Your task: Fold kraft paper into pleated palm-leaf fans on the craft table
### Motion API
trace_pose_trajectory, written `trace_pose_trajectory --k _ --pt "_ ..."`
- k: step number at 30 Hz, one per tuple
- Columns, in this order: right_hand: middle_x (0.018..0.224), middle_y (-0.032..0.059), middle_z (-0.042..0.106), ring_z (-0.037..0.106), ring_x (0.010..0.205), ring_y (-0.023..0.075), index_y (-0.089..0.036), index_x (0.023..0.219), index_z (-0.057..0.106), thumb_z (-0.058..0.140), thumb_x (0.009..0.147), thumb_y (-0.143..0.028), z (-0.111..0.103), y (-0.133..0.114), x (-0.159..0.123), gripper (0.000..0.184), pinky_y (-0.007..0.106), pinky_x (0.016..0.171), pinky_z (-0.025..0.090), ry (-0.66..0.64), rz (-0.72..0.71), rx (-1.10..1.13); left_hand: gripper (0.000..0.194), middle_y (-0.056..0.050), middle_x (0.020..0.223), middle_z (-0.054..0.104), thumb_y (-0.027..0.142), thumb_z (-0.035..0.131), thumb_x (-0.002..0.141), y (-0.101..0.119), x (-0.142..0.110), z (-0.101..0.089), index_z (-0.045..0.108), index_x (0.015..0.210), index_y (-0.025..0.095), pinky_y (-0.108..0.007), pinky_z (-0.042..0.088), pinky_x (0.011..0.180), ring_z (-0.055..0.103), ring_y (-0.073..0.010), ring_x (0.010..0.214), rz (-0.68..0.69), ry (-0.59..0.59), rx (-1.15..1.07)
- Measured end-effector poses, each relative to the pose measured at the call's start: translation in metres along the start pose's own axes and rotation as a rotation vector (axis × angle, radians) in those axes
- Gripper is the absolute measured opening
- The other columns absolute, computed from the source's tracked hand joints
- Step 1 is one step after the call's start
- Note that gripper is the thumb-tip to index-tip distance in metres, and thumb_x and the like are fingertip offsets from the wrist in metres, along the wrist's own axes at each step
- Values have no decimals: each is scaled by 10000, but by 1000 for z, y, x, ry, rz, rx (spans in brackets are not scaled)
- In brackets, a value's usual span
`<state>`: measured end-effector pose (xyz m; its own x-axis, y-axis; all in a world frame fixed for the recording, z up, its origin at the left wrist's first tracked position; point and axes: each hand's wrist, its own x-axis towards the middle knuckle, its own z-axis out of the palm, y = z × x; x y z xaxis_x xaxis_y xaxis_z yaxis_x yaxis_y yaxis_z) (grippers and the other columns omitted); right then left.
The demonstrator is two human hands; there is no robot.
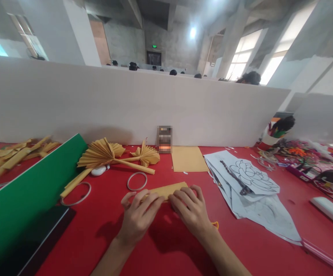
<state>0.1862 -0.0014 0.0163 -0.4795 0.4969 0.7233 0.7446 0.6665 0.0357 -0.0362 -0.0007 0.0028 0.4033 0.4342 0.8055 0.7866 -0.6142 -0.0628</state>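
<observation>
A strip of folded yellow-brown paper (166, 190) lies in front of me on the red table. My left hand (143, 209) grips its left part, fingers curled over the near edge. At the right part, my right hand (187, 207) has its fingers bent down on the same paper; the fingertips hide some of that edge. Beyond the hands lies a flat sheet of the same yellow-brown paper (189, 159). To the left, pleated paper fans (100, 153) with rolled paper handles rest near a white ring (136, 181).
A green board (40, 184) slants along the left side, with more paper pieces (17, 155) behind it. White sheets with a flower drawing (254, 177) lie on the right. Craft odds and ends surround a cup (271, 136) at far right. A white partition (126, 103) closes the back.
</observation>
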Motion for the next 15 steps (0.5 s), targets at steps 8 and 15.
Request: trace_pose_trajectory --k 8,15 --pt "941 48 754 644 887 204 -171 1123 665 574 1033 -99 12 -3 -2 147 427 957 401 27 -24 47 232 0 943 823 167 546 1063 8 6 5 767 1047 234 -450 291 988 647 -247 961 -49 74 -69" --pt "949 49 746 654 889 204 -202 1084 658 518 1052 -94 4 19 -6 180 422 972 397 -5 76 31 204 20 911 805 79 681 963 0 8 6 747 999 269 -436 318 951 641 -248 952 -147 107 -30"
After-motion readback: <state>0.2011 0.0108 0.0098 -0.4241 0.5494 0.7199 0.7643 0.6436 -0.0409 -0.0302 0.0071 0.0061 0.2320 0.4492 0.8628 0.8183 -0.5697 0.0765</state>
